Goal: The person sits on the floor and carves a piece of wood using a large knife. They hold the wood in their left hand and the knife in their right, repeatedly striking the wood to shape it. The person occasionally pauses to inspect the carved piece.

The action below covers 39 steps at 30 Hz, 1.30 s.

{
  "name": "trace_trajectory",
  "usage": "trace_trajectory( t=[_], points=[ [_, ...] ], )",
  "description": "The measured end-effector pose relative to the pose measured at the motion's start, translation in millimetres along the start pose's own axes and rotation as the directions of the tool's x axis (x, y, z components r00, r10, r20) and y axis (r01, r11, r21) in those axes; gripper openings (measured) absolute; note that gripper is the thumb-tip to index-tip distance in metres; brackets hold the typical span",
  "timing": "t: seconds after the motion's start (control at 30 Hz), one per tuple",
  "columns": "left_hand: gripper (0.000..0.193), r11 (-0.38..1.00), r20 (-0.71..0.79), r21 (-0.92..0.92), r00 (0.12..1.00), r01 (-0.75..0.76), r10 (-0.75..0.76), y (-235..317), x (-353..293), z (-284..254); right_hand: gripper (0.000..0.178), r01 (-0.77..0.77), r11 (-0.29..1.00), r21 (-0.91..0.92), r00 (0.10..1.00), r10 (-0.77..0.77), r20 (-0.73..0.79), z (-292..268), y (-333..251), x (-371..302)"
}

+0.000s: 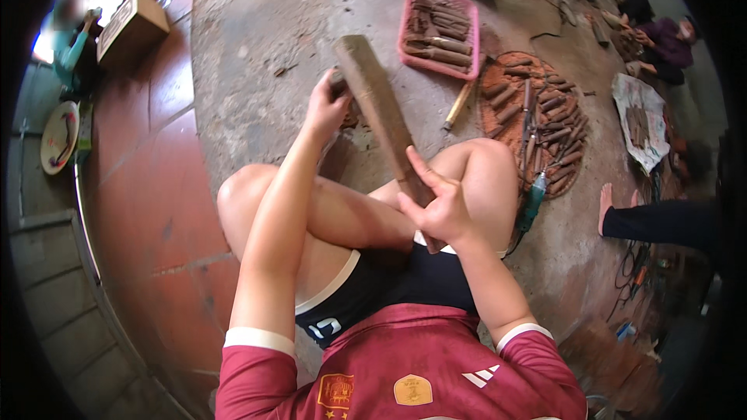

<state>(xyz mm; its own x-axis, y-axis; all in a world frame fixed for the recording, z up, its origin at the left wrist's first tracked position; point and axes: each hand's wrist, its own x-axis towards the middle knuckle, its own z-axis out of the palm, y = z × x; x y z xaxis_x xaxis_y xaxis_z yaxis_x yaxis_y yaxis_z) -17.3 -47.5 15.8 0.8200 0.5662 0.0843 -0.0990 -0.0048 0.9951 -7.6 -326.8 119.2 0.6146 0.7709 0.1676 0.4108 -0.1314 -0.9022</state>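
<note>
The right hand (442, 201) grips the narrow lower end of a long brown bar (377, 101), its fingers and thumb closed around it. The bar is in the air above the person's folded legs (362, 214) — its lower end over the lap, its broad upper end slanting forward and to the left. The left hand (325, 113) is closed on a short dark piece (338, 82), held just beside the bar's upper part; whether the two touch is hard to tell.

Beyond the legs is a concrete floor (257, 70). A pink basket (436, 68) sits ahead and slightly right, with brown sticks (445, 22) lying inside it. Near it, a yellowish rod (459, 105) lies at a slant beside a round tray (492, 117) dusted in reddish powder, where many short brown rolls (554, 126) are piled. A teal-bodied tool (534, 201) rests by the tray's near edge, close to the right knee.

Farther right, a pale sack (626, 97) bears a few more brown pieces (638, 126), with another person's bare foot (605, 206) nearby. A co-worker in purple (673, 47) sits beyond. To the left, red tiles (152, 187) run past a box (136, 27) — a person in a teal top (71, 58) is next to it — and a round dish (56, 126).
</note>
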Motion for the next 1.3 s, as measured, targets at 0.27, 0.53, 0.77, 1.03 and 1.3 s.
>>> trace_trajectory(
  t=[0.27, 0.53, 0.77, 1.03, 1.3],
  points=[
    [0.028, 0.992, -0.043, -0.119, 0.997, 0.051, -0.057, 14.1, -12.8, 15.2, 0.072, -0.033, 0.997, -0.063, 0.998, 0.036, 0.057, 2.5, 3.7, 4.1],
    [0.029, 0.997, 0.0, -0.074, 1.0, -0.02, 0.02, 4.5, -13.7, 20.4, 0.075, 0.003, 0.988, -0.152, 1.0, -0.004, -0.003, 8.4, 5.0, -9.7],
    [0.027, 0.998, 0.048, 0.04, 0.998, -0.045, 0.043, 5.2, -18.3, 27.3, 0.074, 0.077, 0.976, -0.201, 0.991, -0.098, -0.094, 23.8, 25.4, -23.7],
    [0.032, 0.995, 0.032, 0.027, 0.995, -0.095, 0.094, -25.6, -13.6, 22.3, 0.072, 0.101, 0.964, -0.245, 0.99, -0.122, -0.071, 29.8, 28.1, -28.6],
    [0.03, 0.969, 0.052, 0.192, 0.988, -0.154, 0.147, -14.6, -19.1, 37.5, 0.068, 0.049, 0.988, -0.149, 0.988, -0.07, -0.139, 20.7, 29.3, -39.6]
  ],
)
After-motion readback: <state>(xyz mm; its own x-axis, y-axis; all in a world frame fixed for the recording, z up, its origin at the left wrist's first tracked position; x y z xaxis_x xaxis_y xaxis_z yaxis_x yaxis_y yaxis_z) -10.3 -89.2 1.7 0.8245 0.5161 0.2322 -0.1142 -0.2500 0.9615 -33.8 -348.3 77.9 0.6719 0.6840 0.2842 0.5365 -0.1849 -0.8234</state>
